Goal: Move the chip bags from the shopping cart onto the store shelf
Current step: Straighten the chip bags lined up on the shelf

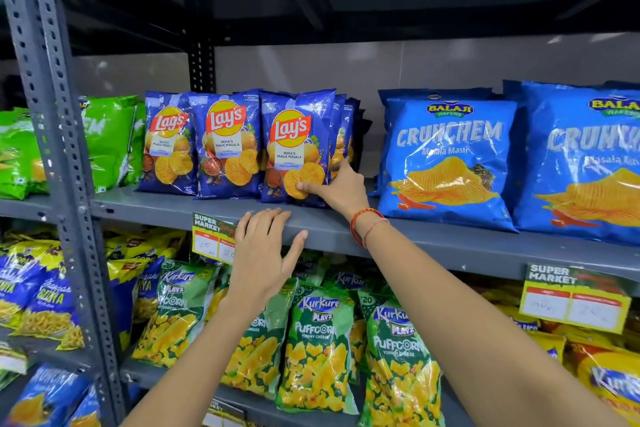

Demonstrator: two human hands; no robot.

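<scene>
Blue Lay's bag [296, 146] upright near grey shelf [433, 239] edge.

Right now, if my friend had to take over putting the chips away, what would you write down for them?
Right hand: gripping the lower right corner of the front dark blue Lay's Magic Masala bag, which stands upright on the grey metal shelf.
Left hand: open and empty, fingers resting at the shelf's front edge.
Done: three rows of dark blue Lay's bags face forward, with more bags behind the row being handled.
Neighbours: big light blue Balaji Crunchem bags on the right, green bags on the left.
Left: let go of that bag. The shopping cart is out of view, so I cannot tell how many bags remain.
</scene>
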